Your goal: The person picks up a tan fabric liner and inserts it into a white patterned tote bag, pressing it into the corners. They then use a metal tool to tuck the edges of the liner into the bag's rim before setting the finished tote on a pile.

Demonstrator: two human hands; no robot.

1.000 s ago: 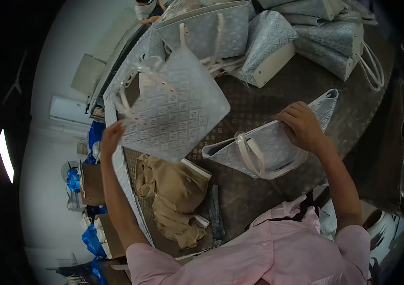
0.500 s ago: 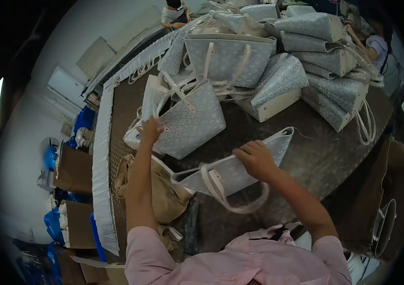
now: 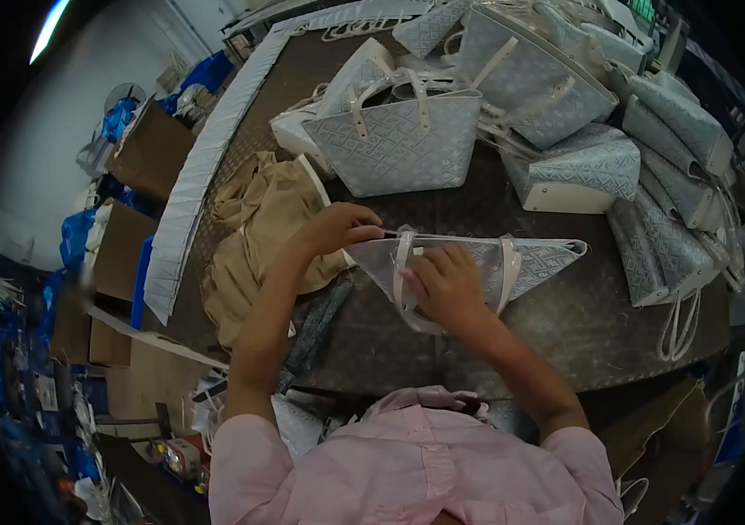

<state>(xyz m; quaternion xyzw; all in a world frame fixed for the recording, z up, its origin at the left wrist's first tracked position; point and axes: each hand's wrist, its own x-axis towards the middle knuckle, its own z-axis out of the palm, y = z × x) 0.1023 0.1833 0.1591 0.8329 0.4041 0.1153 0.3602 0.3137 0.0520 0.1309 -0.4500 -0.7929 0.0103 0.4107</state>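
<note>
A silver-white patterned tote bag [image 3: 540, 265] lies in front of me, its rim running left to right and its two handles hanging toward me. My left hand [image 3: 337, 229] pinches the rim at the bag's left corner. Between the handles, my right hand [image 3: 447, 284] has its fingers curled against the bag just below the rim; the fingertips are partly hidden. Beyond it a similar tote bag [image 3: 398, 144] stands upright with both handles raised. Brown cloth [image 3: 254, 236] lies bunched beside my left forearm.
More silver totes, such as a large one [image 3: 534, 83] and a lying one [image 3: 578, 166], are piled at the back and right of the dark table [image 3: 556, 337]. Pleated white material [image 3: 215, 171] lines its left edge. Cardboard boxes [image 3: 149, 149] stand on the floor at left.
My left hand has left the upright tote and come down to the near bag's corner. The right hand has shifted to between its handles. The head view has turned.
</note>
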